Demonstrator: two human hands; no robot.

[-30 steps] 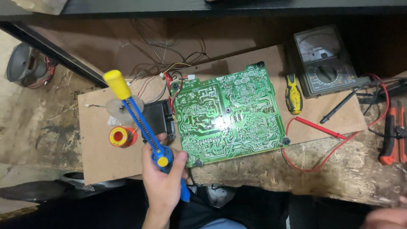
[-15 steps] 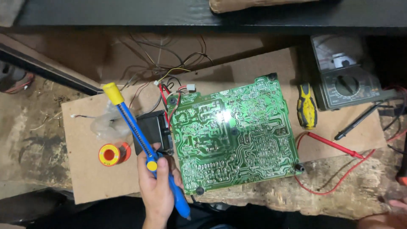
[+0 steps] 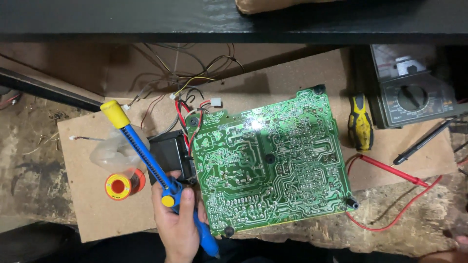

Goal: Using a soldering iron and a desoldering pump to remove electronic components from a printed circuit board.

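Observation:
My left hand rises from the bottom edge and grips a blue desoldering pump with a yellow plunger cap. The pump slants from upper left to lower right. Its tip points down past my palm, near the lower left corner of a green circuit board. The board lies solder side up on a brown fibreboard sheet. Only a sliver of my right hand shows at the bottom right corner, and its fingers are hidden.
A solder spool and a clear plastic bag lie left of the pump. A black block and loose wires sit by the board's left edge. To the right are a yellow-black screwdriver, a multimeter, a red probe and a black probe.
The view has drawn closer and the board now sits lower in the frame. My left hand keeps the pump by the board's lower left corner. My right hand has slipped nearly out of view.

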